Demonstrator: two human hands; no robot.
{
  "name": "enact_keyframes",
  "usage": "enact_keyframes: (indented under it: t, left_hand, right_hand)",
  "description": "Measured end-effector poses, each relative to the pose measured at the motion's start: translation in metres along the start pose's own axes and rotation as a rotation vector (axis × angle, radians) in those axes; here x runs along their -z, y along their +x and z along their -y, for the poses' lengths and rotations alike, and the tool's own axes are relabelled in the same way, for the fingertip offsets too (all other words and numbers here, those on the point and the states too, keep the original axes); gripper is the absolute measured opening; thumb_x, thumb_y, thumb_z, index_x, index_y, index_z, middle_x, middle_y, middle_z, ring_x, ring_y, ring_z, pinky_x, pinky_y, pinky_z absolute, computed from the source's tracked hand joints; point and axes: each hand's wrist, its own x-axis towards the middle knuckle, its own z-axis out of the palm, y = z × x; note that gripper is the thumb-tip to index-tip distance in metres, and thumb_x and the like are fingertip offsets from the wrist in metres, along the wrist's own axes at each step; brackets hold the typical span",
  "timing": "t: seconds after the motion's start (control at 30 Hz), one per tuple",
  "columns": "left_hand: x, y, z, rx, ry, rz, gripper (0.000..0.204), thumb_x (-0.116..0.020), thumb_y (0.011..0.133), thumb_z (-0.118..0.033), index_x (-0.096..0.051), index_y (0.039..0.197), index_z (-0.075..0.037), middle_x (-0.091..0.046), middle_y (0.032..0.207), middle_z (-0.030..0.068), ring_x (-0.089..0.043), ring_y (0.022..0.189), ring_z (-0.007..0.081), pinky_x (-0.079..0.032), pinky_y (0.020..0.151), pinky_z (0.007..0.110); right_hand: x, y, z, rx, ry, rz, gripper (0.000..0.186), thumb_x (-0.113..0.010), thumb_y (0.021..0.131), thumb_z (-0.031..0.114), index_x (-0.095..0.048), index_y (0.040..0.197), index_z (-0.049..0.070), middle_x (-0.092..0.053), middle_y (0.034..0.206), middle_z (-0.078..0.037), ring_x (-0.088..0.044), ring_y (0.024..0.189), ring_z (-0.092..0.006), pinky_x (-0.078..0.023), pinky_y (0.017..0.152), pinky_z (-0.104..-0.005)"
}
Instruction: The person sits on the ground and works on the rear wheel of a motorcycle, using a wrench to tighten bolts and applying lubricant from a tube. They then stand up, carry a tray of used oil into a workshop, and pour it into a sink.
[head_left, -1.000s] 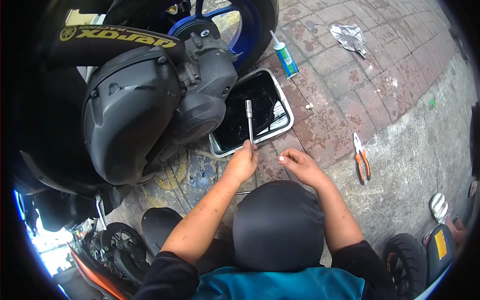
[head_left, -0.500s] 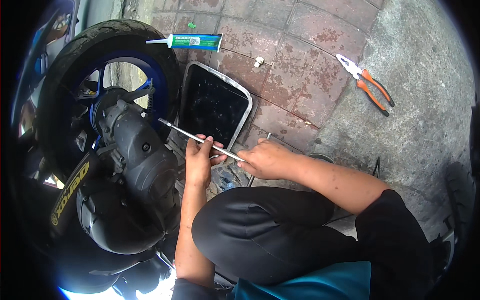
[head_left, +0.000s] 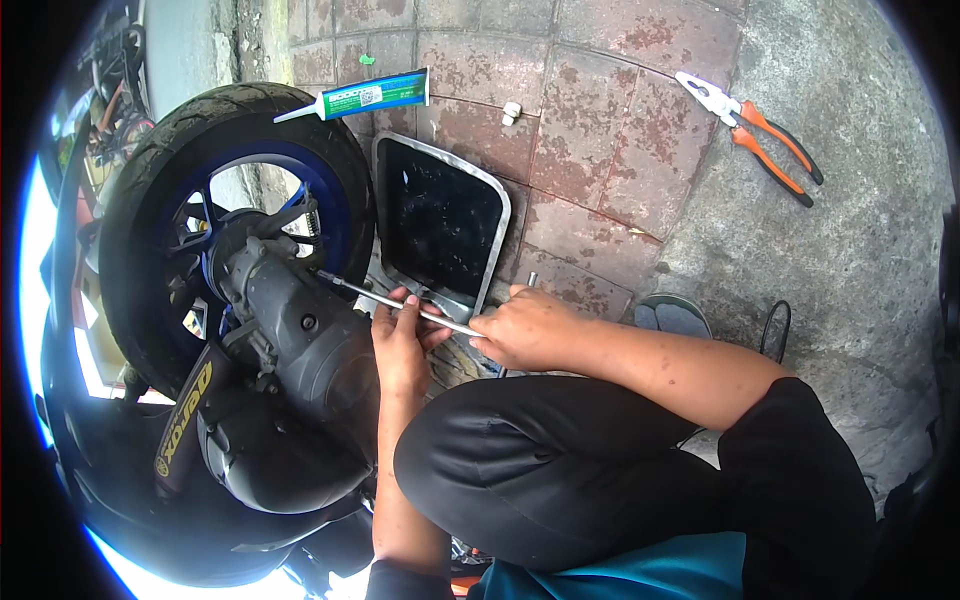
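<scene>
A long silver T-handle socket wrench (head_left: 375,295) slants from the engine case to my hands. Its socket end meets or lies just over the edge of the dark engine casing (head_left: 300,318); I cannot tell whether it sits on a bolt. Round the wrench's crossbar my right hand (head_left: 525,330) is closed, with one bar end poking out above the knuckles. My left hand (head_left: 400,340) pinches the shaft midway between thumb and fingers. Beside the casing stands the scooter's rear wheel (head_left: 345,185), with a black tyre and blue rim.
A black tray (head_left: 440,215) with a pale rim lies beyond my hands. A green-blue tube (head_left: 375,95) with a white nozzle lies near the tyre. Orange-handled pliers (head_left: 750,135) rest on the concrete at the right. A small whitish piece (head_left: 511,113) lies on the paving.
The view has shifted, so the wheel and engine appear further right. The wrench's socket end now lies closer to the engine casing. Both hands keep their hold on the wrench.
</scene>
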Motion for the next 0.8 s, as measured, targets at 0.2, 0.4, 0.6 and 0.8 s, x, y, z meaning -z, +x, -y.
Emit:
enact_keyframes:
  t: [0.2, 0.4, 0.6, 0.8]
  left_hand:
    - [0.002, -0.005, -0.006, 0.002, 0.046, -0.005, 0.042, -0.054, 0.107, -0.016, -0.042, 0.143, 0.004, -0.067, 0.091, 0.0113, -0.068, 0.074, 0.0156, -0.063, 0.063, 0.028]
    - [0.014, -0.011, 0.005, -0.016, -0.073, 0.012, 0.045, -0.053, 0.109, -0.018, -0.043, 0.147, 0.003, -0.067, 0.089, 0.0078, -0.067, 0.073, 0.0139, -0.059, 0.062, 0.027]
    - [0.02, -0.01, 0.028, -0.127, -0.584, 0.257, 0.043, -0.046, 0.112, -0.027, -0.051, 0.143, 0.002, -0.072, 0.109, 0.0159, -0.07, 0.094, 0.0223, -0.058, 0.08, 0.033]
    - [0.027, -0.016, 0.037, -0.12, -0.728, 0.53, 0.022, -0.05, 0.111, -0.021, -0.059, 0.117, -0.002, -0.069, 0.127, 0.0255, -0.066, 0.123, 0.0325, -0.054, 0.103, 0.044]
  right_hand:
    - [0.001, 0.002, 0.003, -0.003, -0.008, 0.036, 0.03, -0.057, 0.101, 0.033, -0.068, 0.093, 0.006, -0.071, 0.07, -0.014, -0.072, 0.068, -0.0338, -0.053, 0.076, -0.0484]
    - [0.011, 0.007, 0.023, 0.078, -0.122, 0.086, 0.033, -0.057, 0.101, 0.033, -0.068, 0.099, 0.002, -0.072, 0.072, -0.017, -0.072, 0.07, -0.0379, -0.057, 0.067, -0.0495]
    - [0.049, 0.033, 0.062, -0.082, -0.088, 0.316, 0.038, -0.055, 0.101, 0.032, -0.07, 0.103, -0.002, -0.072, 0.081, -0.022, -0.072, 0.076, -0.0423, -0.056, 0.072, -0.0527]
    - [0.033, 0.039, 0.057, -0.439, 0.647, 0.399, 0.049, -0.046, 0.11, 0.046, -0.071, 0.117, 0.004, -0.068, 0.079, -0.008, -0.064, 0.071, -0.016, -0.052, 0.068, -0.0373]
